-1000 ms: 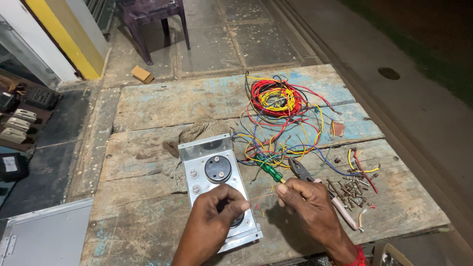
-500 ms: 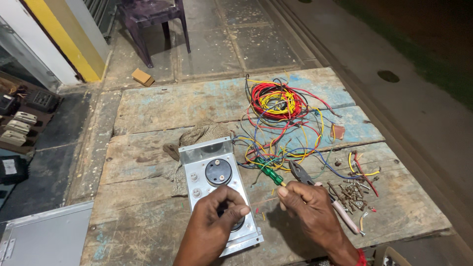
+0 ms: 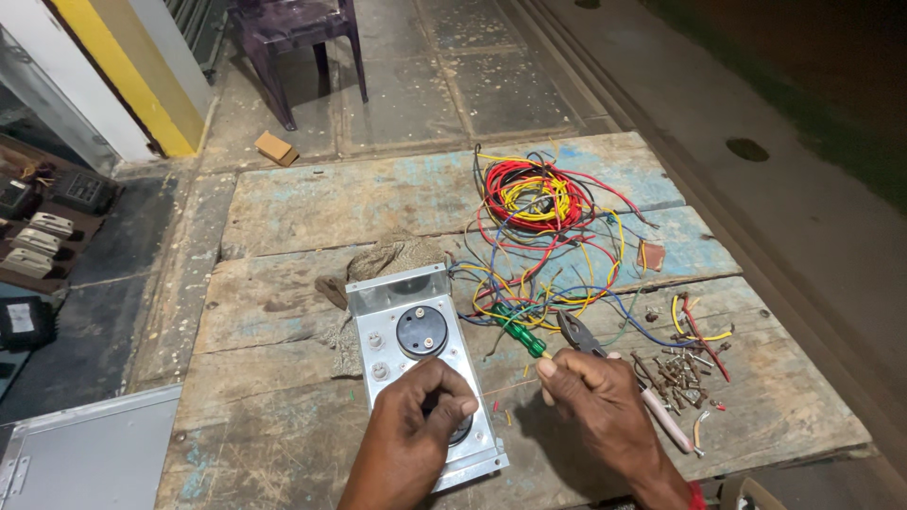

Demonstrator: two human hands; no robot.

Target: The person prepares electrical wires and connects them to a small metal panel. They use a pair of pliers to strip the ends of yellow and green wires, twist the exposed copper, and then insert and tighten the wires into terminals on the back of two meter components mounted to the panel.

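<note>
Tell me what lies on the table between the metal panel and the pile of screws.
In the head view, between the metal panel and the pile of screws lie the green-handled screwdriver, the pliers and the right hand.

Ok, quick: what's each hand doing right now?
Left hand: grip closed around a round dial on the metal panel.
Right hand: closed, holding the green-handled screwdriver.

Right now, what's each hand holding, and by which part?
Right hand: green-handled screwdriver, gripped at its shaft end. Left hand: fingers on the metal panel's lower round dial.
</note>
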